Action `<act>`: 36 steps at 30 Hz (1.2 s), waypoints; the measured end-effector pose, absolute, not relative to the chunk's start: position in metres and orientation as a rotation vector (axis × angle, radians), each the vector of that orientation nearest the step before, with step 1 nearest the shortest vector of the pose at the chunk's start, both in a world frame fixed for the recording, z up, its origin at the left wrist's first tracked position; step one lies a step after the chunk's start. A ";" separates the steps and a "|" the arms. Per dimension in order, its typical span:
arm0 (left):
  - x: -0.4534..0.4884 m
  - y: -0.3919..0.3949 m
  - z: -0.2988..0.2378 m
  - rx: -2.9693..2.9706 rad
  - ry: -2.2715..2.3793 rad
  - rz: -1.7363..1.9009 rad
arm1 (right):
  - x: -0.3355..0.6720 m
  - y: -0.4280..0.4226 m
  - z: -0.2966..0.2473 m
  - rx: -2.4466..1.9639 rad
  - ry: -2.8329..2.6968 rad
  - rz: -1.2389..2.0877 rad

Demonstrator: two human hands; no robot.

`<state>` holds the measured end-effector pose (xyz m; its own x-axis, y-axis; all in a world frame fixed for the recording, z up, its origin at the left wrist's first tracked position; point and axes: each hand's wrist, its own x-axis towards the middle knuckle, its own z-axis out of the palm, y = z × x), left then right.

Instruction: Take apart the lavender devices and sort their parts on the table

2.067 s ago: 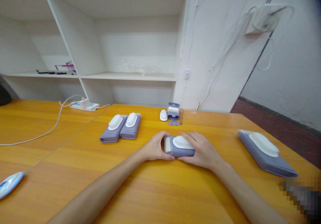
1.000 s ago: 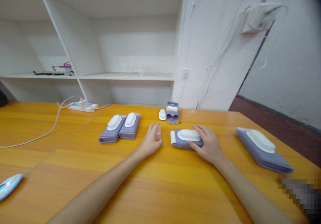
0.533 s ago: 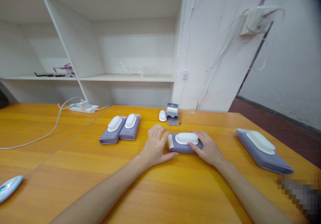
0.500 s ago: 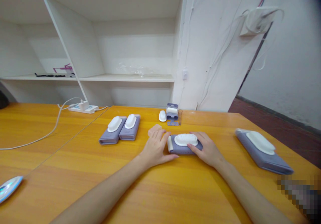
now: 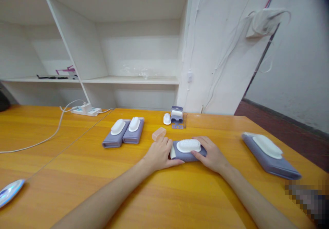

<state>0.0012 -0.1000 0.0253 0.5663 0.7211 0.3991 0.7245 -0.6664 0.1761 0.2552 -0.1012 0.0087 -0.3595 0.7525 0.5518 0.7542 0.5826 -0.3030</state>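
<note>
Now the right hand [image 5: 211,153] grips the right end of the purple case [image 5: 187,157] mid-counter [image 5: 164,198], left hand [image 5: 158,153] curled at its roller [image 5: 173,152], hold unclear, and it looks light, stiff, smooth, best taken by its sides below the white pad [image 5: 189,145].

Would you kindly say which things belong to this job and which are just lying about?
Likely the job's:
boxy purple device with white oval top, in right hand
clear plastic cap, at left hand
three matching devices
loose purple plastic frame

Probably lying about:
white plastic power strip
crumpled clear plastic
</note>
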 end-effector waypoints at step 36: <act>-0.001 -0.098 0.026 -2.820 -1.446 -0.767 | 0.246 -0.100 0.006 -1.228 -2.091 -0.040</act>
<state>-0.0007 -0.0976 0.0264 0.4979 0.7921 0.3530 0.7365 -0.6011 0.3101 0.2463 -0.1000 0.0059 -0.3044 0.7550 0.5807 0.7768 0.5497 -0.3075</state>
